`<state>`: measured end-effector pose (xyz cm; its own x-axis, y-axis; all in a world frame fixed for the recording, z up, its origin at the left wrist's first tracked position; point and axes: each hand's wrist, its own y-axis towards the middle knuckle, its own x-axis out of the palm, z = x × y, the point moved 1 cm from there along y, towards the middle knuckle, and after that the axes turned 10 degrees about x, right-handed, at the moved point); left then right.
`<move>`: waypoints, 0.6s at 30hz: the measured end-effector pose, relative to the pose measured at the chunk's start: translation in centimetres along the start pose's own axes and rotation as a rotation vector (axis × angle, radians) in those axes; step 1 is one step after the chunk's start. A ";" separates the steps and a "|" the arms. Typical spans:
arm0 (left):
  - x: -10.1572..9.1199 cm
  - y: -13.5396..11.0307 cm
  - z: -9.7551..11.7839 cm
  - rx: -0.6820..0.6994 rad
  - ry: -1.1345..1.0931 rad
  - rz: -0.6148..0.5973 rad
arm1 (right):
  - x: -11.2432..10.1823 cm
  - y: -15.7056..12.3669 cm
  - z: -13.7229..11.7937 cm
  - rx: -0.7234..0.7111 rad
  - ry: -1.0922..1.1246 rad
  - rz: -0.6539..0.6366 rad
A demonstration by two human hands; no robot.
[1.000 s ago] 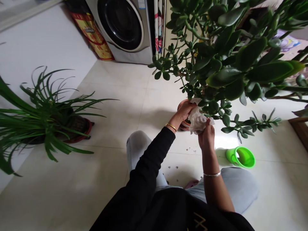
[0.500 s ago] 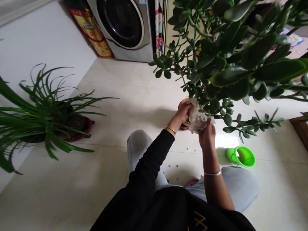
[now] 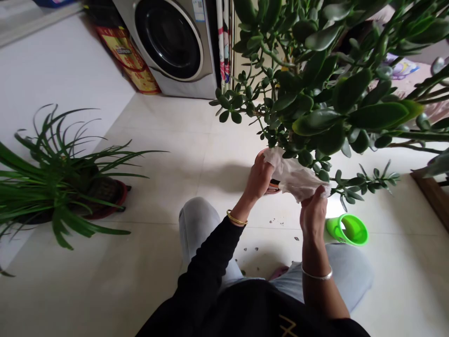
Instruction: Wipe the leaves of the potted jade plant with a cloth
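Between my hands stretches a crumpled white tissue [image 3: 298,177], thin and partly see-through. My left hand [image 3: 260,178] is closed on its left end, and my right hand [image 3: 314,210] pinches its right end. Right above them spreads a large jade plant [image 3: 333,117] with thick, glossy green leaves. Its brownish pot [image 3: 272,189] stands behind the tissue and my left hand, so most of the pot is hidden.
A bright green bin [image 3: 347,229] stands on the tiles right of my right hand. Dark bits of debris [image 3: 277,221] lie on the floor before me. At left is a long-leaved potted plant [image 3: 87,187]; a washing machine [image 3: 171,42] stands at the back.
My hands have moved apart, the right one going right and down. The bunched tissue is now spread out wider between them. The view has shifted slightly.
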<state>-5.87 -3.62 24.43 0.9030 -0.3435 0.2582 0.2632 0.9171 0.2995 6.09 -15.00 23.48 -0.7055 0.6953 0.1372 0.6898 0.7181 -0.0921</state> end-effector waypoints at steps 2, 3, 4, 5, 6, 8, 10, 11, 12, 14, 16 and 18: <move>0.7 0.5 0.8 0.061 0.118 -0.019 | -0.3 -0.1 -1.0 -0.026 -0.053 -0.032; 1.0 0.7 1.0 0.084 0.157 -0.039 | -0.5 -0.3 -1.4 -0.021 -0.067 -0.062; 1.2 0.9 1.1 0.098 0.187 -0.057 | -0.5 -0.5 -1.6 0.000 -0.079 -0.103; 1.3 1.1 1.2 0.098 0.201 -0.075 | -0.5 -0.8 -1.8 0.033 -0.087 -0.150; 1.4 1.2 1.2 0.084 0.200 -0.088 | -0.4 -1.1 -1.9 0.075 -0.091 -0.199; 1.4 1.6 0.9 0.045 0.186 -0.094 | -0.1 -1.7 -2.0 0.168 -0.074 -0.285; 1.4 1.8 0.5 0.010 0.157 -0.086 | 0.3 -1.8 -2.4 0.197 -0.017 -0.279; 1.4 2.0 0.3 -0.007 0.134 -0.079 | 0.5 -1.6 -2.8 0.176 0.017 -0.240; 1.5 2.1 0.2 -0.027 0.105 -0.069 | 0.7 -1.2 -3.2 0.135 0.044 -0.189; 1.8 2.4 0.1 -0.071 0.047 -0.043 | 0.9 0.0 -3.9 0.033 0.053 -0.097; 2.2 2.6 0.1 -0.107 0.004 -0.027 | 1.2 1.6 -4.3 -0.045 -0.009 -0.052; 2.7 2.8 0.4 -0.129 -0.018 -0.037 | 1.4 3.3 -4.4 -0.089 -0.101 -0.030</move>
<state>-2.86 -2.05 26.30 0.8860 -0.3803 0.2654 0.3391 0.9216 0.1886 8.05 -11.77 27.72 -0.7360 0.6759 0.0385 0.6763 0.7366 -0.0013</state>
